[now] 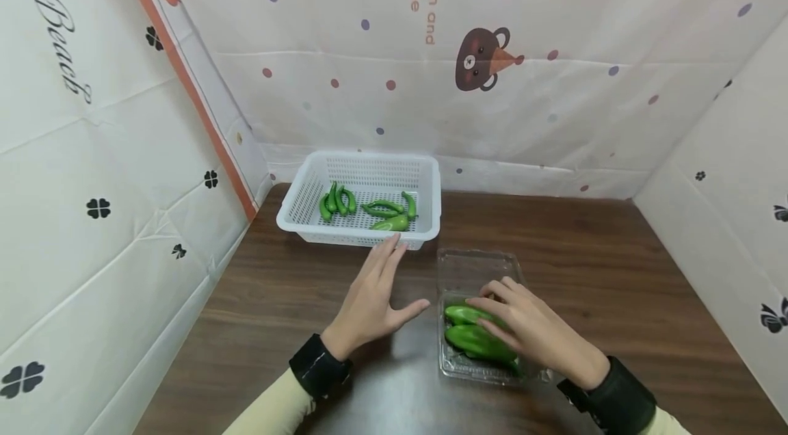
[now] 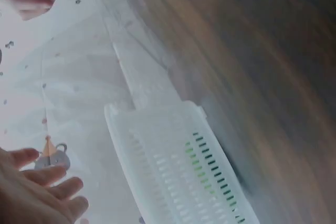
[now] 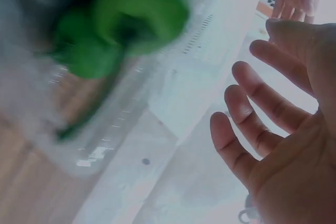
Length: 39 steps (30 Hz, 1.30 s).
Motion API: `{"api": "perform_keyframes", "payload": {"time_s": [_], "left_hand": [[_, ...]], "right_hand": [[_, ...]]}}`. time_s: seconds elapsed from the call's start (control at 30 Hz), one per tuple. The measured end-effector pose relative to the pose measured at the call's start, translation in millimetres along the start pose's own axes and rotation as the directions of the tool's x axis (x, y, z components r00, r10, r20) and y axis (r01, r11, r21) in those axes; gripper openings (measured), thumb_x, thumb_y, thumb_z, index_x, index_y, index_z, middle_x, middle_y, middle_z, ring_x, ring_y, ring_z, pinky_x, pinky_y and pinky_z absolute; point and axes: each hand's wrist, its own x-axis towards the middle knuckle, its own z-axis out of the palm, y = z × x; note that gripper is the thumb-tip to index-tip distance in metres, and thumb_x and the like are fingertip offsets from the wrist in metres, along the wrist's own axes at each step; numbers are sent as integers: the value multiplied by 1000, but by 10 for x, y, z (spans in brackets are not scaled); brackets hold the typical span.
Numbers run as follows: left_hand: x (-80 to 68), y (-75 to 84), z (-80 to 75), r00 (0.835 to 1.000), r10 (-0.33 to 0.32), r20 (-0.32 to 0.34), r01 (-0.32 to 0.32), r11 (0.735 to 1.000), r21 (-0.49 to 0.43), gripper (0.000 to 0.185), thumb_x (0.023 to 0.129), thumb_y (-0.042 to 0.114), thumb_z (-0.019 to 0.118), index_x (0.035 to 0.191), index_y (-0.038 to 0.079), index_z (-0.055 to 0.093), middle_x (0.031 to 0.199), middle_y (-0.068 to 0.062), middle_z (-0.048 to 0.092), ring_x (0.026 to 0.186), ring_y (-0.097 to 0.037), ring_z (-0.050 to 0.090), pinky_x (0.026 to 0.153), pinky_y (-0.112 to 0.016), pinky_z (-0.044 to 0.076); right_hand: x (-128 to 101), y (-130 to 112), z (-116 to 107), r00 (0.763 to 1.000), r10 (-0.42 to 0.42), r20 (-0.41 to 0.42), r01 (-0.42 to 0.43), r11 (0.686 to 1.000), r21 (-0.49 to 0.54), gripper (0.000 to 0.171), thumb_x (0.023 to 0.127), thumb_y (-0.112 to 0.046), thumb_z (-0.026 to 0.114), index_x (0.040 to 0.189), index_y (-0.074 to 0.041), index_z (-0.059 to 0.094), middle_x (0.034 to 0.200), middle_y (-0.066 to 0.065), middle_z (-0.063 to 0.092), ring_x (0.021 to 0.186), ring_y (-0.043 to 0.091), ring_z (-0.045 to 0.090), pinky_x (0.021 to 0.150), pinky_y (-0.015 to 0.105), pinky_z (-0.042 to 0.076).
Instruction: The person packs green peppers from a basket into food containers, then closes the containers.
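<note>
Over an open clear plastic clamshell box (image 1: 477,267) my right hand (image 1: 532,325) hovers with its fingers loosely bent. Large green peppers (image 1: 477,343) lie in the box beneath it. The right wrist view shows that hand's fingers (image 3: 262,95) spread, nothing between them, beside a pepper (image 3: 147,9) with a long stem. My left hand (image 1: 372,308) is held over the table with straight fingers and thumb apart, holding nothing. Its fingertips overlap the front rim of a white perforated basket (image 1: 289,219) in the head view.
Inside the basket lie several small slim green peppers (image 1: 332,199) on the left, with more on the right beside a larger light green pepper (image 1: 390,223). The brown wooden table (image 1: 585,236) is bordered by printed white sheets (image 1: 345,107) at the back and sides.
</note>
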Motion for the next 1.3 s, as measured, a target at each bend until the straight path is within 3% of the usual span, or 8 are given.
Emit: {"api": "perform_keyframes", "payload": {"time_s": [0.23, 0.43, 0.6, 0.8, 0.93, 1.1, 1.3], "left_hand": [[42, -66, -107, 986, -110, -125, 110, 994, -3, 89, 95, 66, 57, 148, -4, 46, 161, -21, 36, 149, -36, 35, 119, -56, 32], [25, -131, -164, 946, -244, -214, 240, 970, -49, 68, 99, 58, 58, 128, -4, 57, 151, -25, 48, 141, -36, 46, 111, -54, 44], [-31, -221, -193, 918, -326, -227, 314, 945, -87, 62, 97, 43, 68, 136, -3, 54, 151, -22, 49, 142, -33, 47, 109, -53, 46], [-75, -383, -221, 901, -350, -257, 346, 936, -64, 76, 95, 38, 72, 152, -3, 42, 148, -23, 52, 137, -35, 51, 105, -53, 49], [-76, -508, -264, 890, -353, -288, 359, 933, -33, 80, 94, 38, 73, 153, -3, 40, 147, -25, 51, 136, -37, 51, 102, -55, 51], [-49, -646, -343, 878, -361, -315, 380, 925, -2, 81, 93, 37, 74, 152, -6, 39, 152, -27, 45, 142, -39, 44, 109, -56, 45], [-6, -746, -426, 859, -409, -309, 449, 891, 70, 86, 92, 41, 75, 149, -11, 38, 150, -34, 42, 140, -48, 41, 113, -61, 39]], "right_hand": [[369, 33, -91, 994, -77, -78, 77, 997, 5, 40, 84, -13, 84, 123, -15, 73, 106, -2, 63, 92, 14, 55, 75, 32, 49], [735, 52, -101, 987, -118, -110, 124, 991, 50, 45, 85, -8, 84, 127, -14, 71, 107, -2, 64, 91, 13, 53, 75, 31, 47], [1066, 66, -69, 975, -163, -154, 174, 983, 59, 42, 84, -7, 84, 125, -11, 72, 105, 0, 68, 88, 14, 56, 71, 30, 48], [1459, 82, -60, 966, -193, -174, 203, 978, 43, 33, 89, -7, 80, 121, -11, 74, 103, 2, 70, 87, 15, 62, 69, 30, 52], [1697, 100, -62, 963, -218, -161, 228, 972, 49, 29, 91, -6, 77, 119, -11, 74, 99, 1, 70, 83, 16, 64, 68, 30, 52], [1944, 152, -45, 967, -217, -133, 226, 973, 53, 27, 94, -7, 74, 120, -10, 74, 100, 3, 71, 84, 17, 66, 67, 29, 53], [2148, 234, 2, 966, -232, -119, 236, 972, 21, 24, 95, -9, 73, 119, -10, 74, 104, 5, 72, 89, 18, 68, 72, 31, 57]]}}
